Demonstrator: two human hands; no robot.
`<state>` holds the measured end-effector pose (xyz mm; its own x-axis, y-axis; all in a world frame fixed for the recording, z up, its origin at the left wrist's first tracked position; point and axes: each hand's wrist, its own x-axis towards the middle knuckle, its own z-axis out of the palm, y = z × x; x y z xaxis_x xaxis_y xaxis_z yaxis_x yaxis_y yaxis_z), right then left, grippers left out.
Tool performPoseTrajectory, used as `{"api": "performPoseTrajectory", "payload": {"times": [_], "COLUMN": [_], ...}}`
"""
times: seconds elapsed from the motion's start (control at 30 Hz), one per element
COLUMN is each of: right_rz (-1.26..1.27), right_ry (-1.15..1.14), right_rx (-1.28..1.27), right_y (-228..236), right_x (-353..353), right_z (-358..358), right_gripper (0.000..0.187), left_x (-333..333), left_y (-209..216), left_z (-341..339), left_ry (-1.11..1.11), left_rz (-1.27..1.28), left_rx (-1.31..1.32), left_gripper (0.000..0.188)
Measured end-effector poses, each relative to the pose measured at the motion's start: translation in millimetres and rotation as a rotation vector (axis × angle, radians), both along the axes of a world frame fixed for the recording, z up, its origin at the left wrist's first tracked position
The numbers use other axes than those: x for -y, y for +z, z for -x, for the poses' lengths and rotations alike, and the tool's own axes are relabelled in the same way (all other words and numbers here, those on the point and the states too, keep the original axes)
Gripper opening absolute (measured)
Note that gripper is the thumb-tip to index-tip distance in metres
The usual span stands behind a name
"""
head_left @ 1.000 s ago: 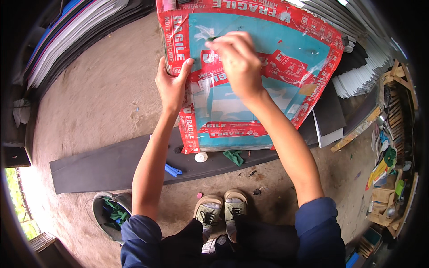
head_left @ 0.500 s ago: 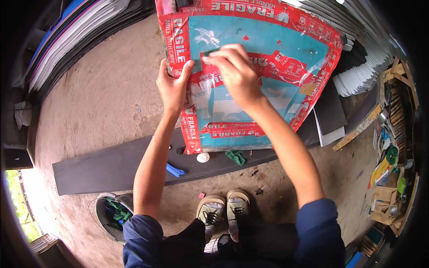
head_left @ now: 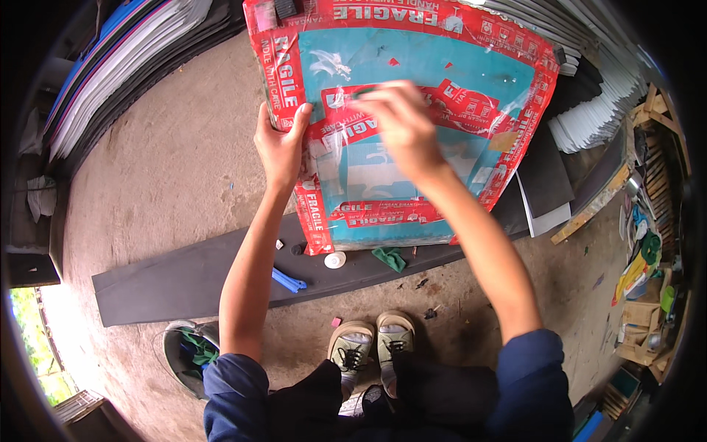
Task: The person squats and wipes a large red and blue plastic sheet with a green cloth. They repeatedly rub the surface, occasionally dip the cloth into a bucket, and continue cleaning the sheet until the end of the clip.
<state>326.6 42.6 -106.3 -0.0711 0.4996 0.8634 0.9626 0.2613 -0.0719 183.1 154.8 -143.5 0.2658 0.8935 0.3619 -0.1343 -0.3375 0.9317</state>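
Panel, teal with red tape: lies toward 1 o'clock of the view, its lower edge over a dark board (head_left: pixel 177 283). Teal taped panel (head_left: pixel 464 110) bears red tape (head_left: pixel 286 70) along its borders and in a band across the middle.

Left hand (head_left: pixel 282 151): at the panel's 9 o'clock, thumb on the face, fingers round the edge, gripping it. Right hand (head_left: pixel 409 132): over the middle band; fingers narrow, apparently pinching a small dark-green scrap (head_left: pixel 361 93). Blurred, so its kind is unclear.

Progress (judged): border and band tape in place; work on the face under way, not finished. White smears (head_left: pixel 330 64) show at 11 o'clock on the teal, a red fleck (head_left: pixel 393 62) near 12. Share of the face already worked: cannot tell.

Nearby, below the panel: white disc (head_left: pixel 334 260) at 7 o'clock, green cloth (head_left: pixel 389 258) at 6, both on the board.
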Motion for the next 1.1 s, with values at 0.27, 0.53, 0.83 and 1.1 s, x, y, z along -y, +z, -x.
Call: {"api": "performPoseTrajectory", "payload": {"times": [0.27,0.53,0.83,1.1], "right_rz": [-0.275,-0.178,-0.176,-0.430], "right_ry": [-0.243,-0.266,-0.116,-0.524], "right_rx": [-0.238,0.072,-0.160,-0.333], "right_y": [5.7,15.3,9.2,7.5], "right_x": [-11.3,18.9,-24.0,39.7], "right_z": [-5.0,-48.9,2.1,-65.5], "right_gripper": [0.029,0.036,0.032,0.018], "left_x": [9.2,3.3,3.3,6.6], "left_y": [5.7,3.2,-5.3,0.7], "left_z": [-6.0,3.4,-4.9,-2.7], "left_ry": [0.019,0.000,0.000,0.023], "left_rz": [0.011,0.008,0.015,0.006], "left_rx": [0.002,0.015,0.014,0.023], "left_gripper": [0.032,0.031,0.032,0.033]}}
